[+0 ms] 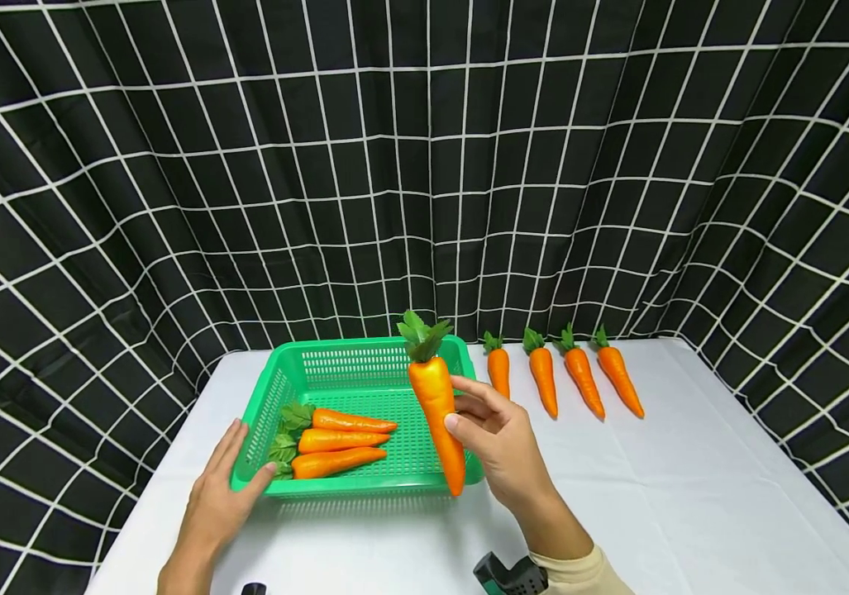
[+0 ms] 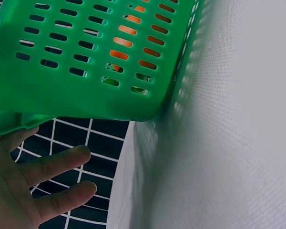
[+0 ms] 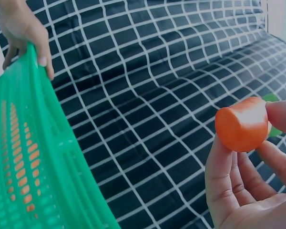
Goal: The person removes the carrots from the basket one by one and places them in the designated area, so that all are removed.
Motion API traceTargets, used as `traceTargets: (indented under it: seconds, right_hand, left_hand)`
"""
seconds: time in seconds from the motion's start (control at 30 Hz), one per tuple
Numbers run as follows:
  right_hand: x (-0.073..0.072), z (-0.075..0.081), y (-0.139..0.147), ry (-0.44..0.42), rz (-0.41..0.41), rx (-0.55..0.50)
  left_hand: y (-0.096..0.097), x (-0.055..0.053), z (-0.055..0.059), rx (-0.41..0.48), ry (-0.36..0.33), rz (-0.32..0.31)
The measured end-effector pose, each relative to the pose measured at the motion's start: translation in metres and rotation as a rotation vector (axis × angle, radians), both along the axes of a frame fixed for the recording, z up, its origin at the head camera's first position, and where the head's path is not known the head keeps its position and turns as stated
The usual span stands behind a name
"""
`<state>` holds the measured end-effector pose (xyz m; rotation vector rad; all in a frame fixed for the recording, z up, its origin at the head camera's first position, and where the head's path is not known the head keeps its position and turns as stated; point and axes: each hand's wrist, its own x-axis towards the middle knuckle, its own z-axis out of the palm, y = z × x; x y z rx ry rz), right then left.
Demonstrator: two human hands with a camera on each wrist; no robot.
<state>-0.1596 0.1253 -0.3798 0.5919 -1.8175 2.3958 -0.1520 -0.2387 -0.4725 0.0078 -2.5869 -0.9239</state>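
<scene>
A: What's around the work, big to small?
B: Black gridded cloth point(image 1: 364, 182) hung behind and down both sides. White table point(image 1: 707, 487) below it. Green basket point(image 1: 350, 485) on the table, left of centre.
A: Hands?
B: Left hand point(image 1: 216, 504) at the basket's near-left corner — thumb over the rim, other fingers straight and apart along the outside. Right hand point(image 1: 502, 442) clamped on a carrot point(image 1: 435, 401), thumb against fingers.
A: Where's that carrot?
B: Raised, leaves up, tip down, seen across the basket's right end, so it blocks part of that end. Three carrots point(image 1: 345, 440) lie side by side in the basket, leaves left. Four more carrots point(image 1: 543, 376) in a row on the table, right of it; the hand hides the nearest one's tip.
A: Materials?
B: Cloth creased, white lines wavy. Table surface finely textured. Basket looks plastic — rectangular, slotted walls, mesh floor. Carrots glossy, tapered; leaves point(image 1: 424, 335) jagged.
</scene>
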Motion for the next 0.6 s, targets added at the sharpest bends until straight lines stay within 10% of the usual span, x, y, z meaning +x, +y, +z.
traceTargets:
  seconds: [0.6]
  right_hand:
    - [-0.003, -0.015, 0.047, -0.061, -0.262, 0.007]
  left_hand:
    - [0.000, 0.001, -0.001, -0.004, 0.009, -0.004]
